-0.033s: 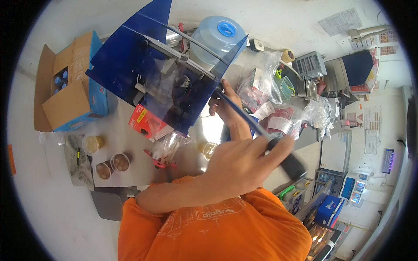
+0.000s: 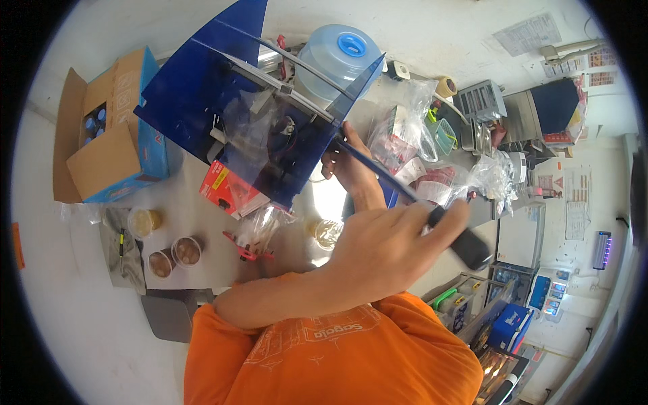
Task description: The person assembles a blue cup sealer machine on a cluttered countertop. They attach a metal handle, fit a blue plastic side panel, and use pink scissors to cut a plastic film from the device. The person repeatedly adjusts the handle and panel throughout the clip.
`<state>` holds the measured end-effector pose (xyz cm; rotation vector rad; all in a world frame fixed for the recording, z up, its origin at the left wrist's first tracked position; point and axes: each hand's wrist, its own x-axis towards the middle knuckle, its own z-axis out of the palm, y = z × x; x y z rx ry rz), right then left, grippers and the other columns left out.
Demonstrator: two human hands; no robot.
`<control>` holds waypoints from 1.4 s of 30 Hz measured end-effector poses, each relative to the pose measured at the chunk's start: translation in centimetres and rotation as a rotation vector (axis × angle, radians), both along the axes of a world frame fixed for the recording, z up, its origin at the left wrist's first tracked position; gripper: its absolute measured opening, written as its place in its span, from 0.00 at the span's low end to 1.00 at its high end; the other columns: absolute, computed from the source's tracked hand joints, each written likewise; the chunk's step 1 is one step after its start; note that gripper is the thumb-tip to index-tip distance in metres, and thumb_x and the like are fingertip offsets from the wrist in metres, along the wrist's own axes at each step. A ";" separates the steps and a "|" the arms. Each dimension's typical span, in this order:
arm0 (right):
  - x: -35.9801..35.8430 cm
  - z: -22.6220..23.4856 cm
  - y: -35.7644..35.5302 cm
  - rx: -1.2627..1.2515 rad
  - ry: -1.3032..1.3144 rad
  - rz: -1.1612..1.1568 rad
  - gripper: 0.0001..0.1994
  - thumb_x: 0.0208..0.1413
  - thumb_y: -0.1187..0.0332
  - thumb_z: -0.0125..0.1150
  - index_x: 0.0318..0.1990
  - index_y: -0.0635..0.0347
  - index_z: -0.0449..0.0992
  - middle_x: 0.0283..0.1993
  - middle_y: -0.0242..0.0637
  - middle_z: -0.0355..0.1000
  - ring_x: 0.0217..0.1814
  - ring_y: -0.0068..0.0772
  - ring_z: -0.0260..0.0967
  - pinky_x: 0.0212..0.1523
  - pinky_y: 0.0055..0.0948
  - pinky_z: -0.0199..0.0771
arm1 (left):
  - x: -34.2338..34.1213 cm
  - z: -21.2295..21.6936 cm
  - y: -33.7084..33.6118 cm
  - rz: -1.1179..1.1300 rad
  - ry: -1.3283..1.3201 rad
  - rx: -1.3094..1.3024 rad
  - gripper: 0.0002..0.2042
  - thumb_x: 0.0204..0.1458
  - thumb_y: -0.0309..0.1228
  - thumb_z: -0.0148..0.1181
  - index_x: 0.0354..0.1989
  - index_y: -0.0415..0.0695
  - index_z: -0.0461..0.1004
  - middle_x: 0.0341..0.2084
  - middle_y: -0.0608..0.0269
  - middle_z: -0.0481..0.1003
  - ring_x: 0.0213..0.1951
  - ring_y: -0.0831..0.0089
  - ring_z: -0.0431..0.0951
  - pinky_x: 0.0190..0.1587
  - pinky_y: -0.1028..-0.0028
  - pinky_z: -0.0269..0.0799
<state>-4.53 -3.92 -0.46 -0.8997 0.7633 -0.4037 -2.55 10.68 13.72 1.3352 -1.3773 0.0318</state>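
A blue metal housing (image 2: pixel 192 108), open-sided with metal rods across it, stands tilted over the table. Inside it I see clear plastic and some wires. My left hand (image 2: pixel 395 246) reaches across my body, closed around the black handle of a long screwdriver (image 2: pixel 469 246). The screwdriver's shaft slants up to the housing's right edge; its tip is hidden there. My right hand (image 2: pixel 354 172) is behind the shaft, its fingers closed on that same edge beside the tip.
A cardboard box (image 2: pixel 101 165) with bottles stands left; a water jug (image 2: pixel 334 57) is behind the housing. Cups (image 2: pixel 185 251), a red package (image 2: pixel 223 192) and bagged red parts (image 2: pixel 253 246) lie nearer. Plastic-wrapped items (image 2: pixel 395 145) crowd the right.
My left hand and the screwdriver handle have shifted slightly to the right and up. The housing and my right hand have barely moved.
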 end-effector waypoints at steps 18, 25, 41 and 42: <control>1.6 2.8 -0.2 0.111 0.215 -0.020 0.32 0.65 0.35 0.33 0.36 0.56 0.73 0.16 0.36 0.63 0.05 0.19 0.39 0.05 0.20 0.32 | 0.4 5.1 -10.9 0.326 -0.058 -0.292 0.13 0.40 0.28 0.64 0.37 0.40 0.76 0.22 0.67 0.67 0.26 0.71 0.70 0.24 0.75 0.66; 0.7 2.4 -0.5 -0.374 0.298 0.006 0.29 0.67 0.41 0.39 0.42 0.62 0.73 0.24 0.41 0.70 0.20 0.29 0.64 0.21 0.31 0.64 | 2.8 6.4 -12.6 0.367 0.047 -0.244 0.13 0.45 0.28 0.65 0.39 0.41 0.73 0.25 0.60 0.72 0.29 0.62 0.76 0.30 0.68 0.72; 0.8 23.9 4.2 -1.444 -0.062 -0.401 0.11 0.62 0.68 0.52 0.47 0.64 0.72 0.34 0.42 0.72 0.33 0.33 0.70 0.39 0.31 0.72 | 3.4 6.2 -4.9 0.471 -0.159 -0.300 0.13 0.46 0.27 0.59 0.35 0.28 0.76 0.37 0.49 0.76 0.46 0.61 0.75 0.41 0.70 0.73; 1.3 23.3 4.3 -1.355 -0.191 -0.344 0.11 0.64 0.63 0.50 0.42 0.62 0.71 0.31 0.40 0.68 0.30 0.32 0.67 0.35 0.30 0.70 | 3.8 5.2 -2.4 0.434 -0.189 -0.258 0.13 0.46 0.27 0.59 0.35 0.28 0.76 0.39 0.48 0.77 0.48 0.60 0.75 0.44 0.69 0.73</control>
